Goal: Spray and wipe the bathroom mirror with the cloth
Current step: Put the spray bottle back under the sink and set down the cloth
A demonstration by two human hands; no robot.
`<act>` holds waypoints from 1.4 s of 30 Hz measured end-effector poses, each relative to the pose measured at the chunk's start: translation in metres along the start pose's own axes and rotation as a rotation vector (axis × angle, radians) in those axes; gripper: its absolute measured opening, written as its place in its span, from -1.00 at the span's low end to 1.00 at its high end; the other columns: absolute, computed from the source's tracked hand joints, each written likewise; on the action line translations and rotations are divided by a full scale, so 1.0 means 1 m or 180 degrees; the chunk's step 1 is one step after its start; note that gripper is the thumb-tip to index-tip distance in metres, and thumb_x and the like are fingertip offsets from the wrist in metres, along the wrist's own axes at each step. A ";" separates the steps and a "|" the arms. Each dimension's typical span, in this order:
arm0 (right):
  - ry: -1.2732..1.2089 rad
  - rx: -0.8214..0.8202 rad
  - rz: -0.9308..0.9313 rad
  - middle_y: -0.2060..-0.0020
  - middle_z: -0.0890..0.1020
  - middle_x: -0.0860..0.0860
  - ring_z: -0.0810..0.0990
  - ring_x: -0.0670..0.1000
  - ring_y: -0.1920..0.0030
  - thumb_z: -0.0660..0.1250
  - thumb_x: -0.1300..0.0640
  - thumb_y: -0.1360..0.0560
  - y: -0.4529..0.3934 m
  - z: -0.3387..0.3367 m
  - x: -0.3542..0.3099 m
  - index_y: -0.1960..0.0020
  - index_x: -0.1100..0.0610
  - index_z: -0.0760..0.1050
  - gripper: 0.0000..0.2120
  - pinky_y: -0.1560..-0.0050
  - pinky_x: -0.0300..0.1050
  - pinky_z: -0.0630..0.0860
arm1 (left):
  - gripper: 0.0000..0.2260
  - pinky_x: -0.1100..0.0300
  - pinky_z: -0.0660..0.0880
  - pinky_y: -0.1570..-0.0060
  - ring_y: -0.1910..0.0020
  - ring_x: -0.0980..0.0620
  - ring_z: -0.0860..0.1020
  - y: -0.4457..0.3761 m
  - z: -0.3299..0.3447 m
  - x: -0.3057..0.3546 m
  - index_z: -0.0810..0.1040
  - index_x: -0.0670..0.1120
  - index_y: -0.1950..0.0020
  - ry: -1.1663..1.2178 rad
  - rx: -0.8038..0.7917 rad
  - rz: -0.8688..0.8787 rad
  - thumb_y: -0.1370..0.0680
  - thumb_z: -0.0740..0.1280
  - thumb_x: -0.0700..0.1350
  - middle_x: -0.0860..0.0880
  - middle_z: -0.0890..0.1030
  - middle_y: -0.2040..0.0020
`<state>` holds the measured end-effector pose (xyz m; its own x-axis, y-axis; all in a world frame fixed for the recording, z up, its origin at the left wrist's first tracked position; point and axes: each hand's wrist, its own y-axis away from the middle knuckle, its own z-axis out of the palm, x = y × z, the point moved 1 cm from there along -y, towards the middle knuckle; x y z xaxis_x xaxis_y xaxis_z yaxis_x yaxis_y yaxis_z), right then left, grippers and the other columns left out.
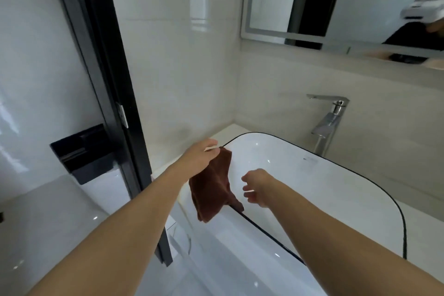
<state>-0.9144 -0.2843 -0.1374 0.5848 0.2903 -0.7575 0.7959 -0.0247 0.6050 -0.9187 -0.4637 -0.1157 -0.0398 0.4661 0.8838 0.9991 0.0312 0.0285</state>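
Glossy white tiled walls (173, 55); black door frame (101, 60); chrome faucet (329, 122).

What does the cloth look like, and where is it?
Find the big white sink below the mirror. At its left rim, the left hand pinches the cloth, which hangs down. It is the only dark reddish-brown thing there.

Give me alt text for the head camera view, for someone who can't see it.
A person's left hand pinches a dark red cloth that hangs over the near rim of a white sink, while the right hand hovers beside it, holding nothing. A chrome faucet stands behind the sink, below a wall mirror.
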 end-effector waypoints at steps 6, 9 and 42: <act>0.0420 -0.0399 0.0617 -0.06 0.57 0.15 0.60 0.03 0.16 0.28 0.12 -0.61 -0.042 0.008 -0.001 -0.28 0.24 0.43 -0.71 0.21 -0.17 0.58 | -0.61 0.11 0.28 -0.44 -0.42 0.00 0.39 -0.049 0.008 -0.017 0.46 -0.01 -0.43 -0.1748 -0.0406 0.0629 -0.59 0.31 -0.20 0.04 0.45 -0.44; 0.0177 -0.0670 0.0857 -0.02 0.59 0.10 0.55 0.03 0.15 0.44 0.13 -0.53 -0.052 0.005 -0.004 -0.20 0.25 0.49 -0.68 0.31 -0.18 0.48 | -0.59 0.09 0.22 -0.48 -0.44 0.05 0.38 -0.067 0.004 -0.021 0.47 0.02 -0.41 -0.1680 -0.0448 0.0635 -0.59 0.28 -0.27 0.08 0.45 -0.44; 0.2363 -0.0883 -0.3226 0.11 0.70 0.05 0.63 0.03 0.09 0.46 0.19 -0.52 0.101 0.145 0.006 0.02 0.09 0.65 -0.95 0.06 -0.16 0.53 | -0.77 0.14 0.57 -0.07 0.07 0.04 0.68 0.196 -0.172 -0.103 0.72 -0.07 -0.05 -0.1033 0.0822 0.0217 -0.44 0.52 -0.31 -0.04 0.73 0.09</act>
<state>-0.8075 -0.4236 -0.1161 -0.5572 0.5249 -0.6434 0.7199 0.6915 -0.0593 -0.7160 -0.6577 -0.1213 -0.0173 0.7278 0.6856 0.9649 0.1919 -0.1794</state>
